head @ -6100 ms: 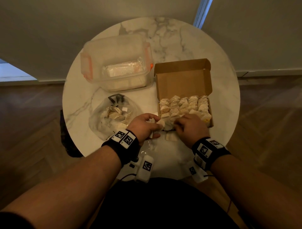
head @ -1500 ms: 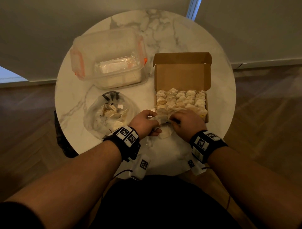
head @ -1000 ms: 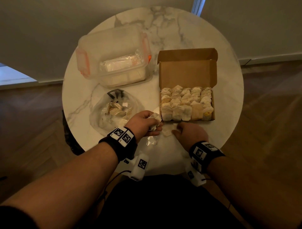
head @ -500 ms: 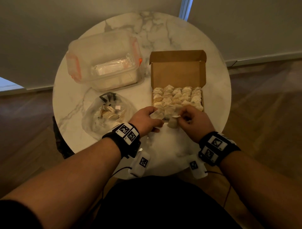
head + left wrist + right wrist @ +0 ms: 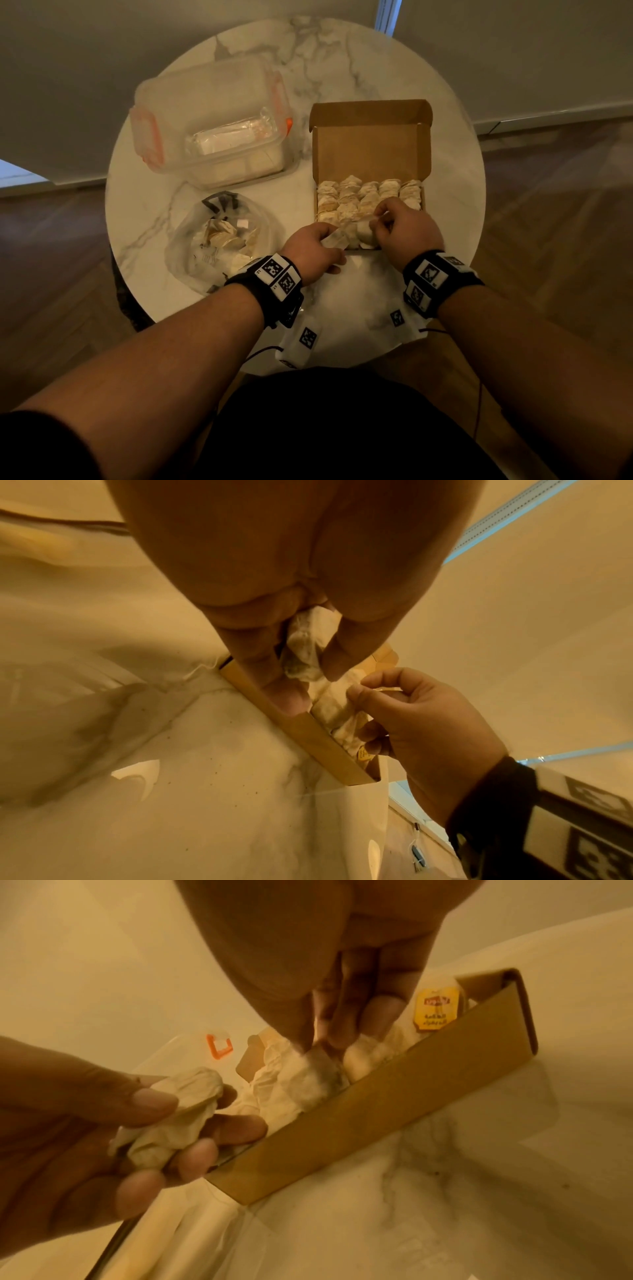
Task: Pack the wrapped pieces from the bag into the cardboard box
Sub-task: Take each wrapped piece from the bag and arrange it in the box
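A: Which step are we on?

B: Filling the near row of the open brown cardboard box (image 5: 371, 150), at approx 2 o'clock on the round white marble table (image 5: 452, 192). Far rows already hold crumpled cream paper-wrapped pieces (image 5: 370, 192), packed tight.

A: Right hand?

B: Right hand (image 5: 407, 229) is over the box's near edge, 6 o'clock side of it, fingertips (image 5: 377, 1015) curled down & pinching a cream wrapped piece in the near row (image 5: 318, 1080), seating it against the front wall. A yellow tea-bag tag (image 5: 435, 1010) sits at its 2 o'clock, wrist view.

A: Left?

B: Left hand (image 5: 313, 248), just outside the box's near-left corner, thumb & fingers closed round a second crumpled cream wrapped piece (image 5: 178, 1118). Waiting its turn, I'd say.

A: And the source?

B: Clear plastic bag w/ black tie (image 5: 222, 246), at 9 o'clock on the table, more pieces inside. Lidded clear plastic tub w/ orange clips (image 5: 212, 120) at 11 o'clock, not involved.

A: Next move?

B: Prob. let go w/ the right, then pass or drop the left's piece into whatever near-row gap is left. Row looks almost full, so it needs a firm press w/o knocking neighbours up. Free space under the hands: can't tell.
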`<state>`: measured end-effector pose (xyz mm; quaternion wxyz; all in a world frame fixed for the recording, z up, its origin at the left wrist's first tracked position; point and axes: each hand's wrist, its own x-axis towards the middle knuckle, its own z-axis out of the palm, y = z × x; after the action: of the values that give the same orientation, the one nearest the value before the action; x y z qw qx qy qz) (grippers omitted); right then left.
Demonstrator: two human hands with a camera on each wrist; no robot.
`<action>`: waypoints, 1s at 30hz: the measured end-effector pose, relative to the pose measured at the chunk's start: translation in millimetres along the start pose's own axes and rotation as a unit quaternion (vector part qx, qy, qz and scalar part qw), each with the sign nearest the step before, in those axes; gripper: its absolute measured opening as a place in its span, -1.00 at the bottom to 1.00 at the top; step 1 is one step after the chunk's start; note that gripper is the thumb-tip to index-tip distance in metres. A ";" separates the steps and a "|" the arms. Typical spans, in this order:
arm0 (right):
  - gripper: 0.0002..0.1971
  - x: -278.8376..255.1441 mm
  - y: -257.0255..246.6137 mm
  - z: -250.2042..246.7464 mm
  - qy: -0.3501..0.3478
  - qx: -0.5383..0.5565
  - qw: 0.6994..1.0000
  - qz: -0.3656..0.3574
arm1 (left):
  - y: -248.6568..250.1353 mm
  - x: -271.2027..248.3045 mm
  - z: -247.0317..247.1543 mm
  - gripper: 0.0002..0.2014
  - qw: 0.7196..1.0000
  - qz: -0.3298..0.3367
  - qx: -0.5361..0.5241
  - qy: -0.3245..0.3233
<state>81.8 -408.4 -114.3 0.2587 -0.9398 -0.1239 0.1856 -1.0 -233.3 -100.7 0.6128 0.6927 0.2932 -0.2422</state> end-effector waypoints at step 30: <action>-0.93 -10.6 14.6 -47.8 -0.029 0.319 0.947 0.013 | 34.9 -5.9 34.5 -0.65 0.988 0.019 -0.145 -0.041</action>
<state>94.1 -445.1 -80.9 0.5389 -0.8039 -0.0530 0.2459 20.2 -270.7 -76.5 0.7229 0.5911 0.2869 -0.2137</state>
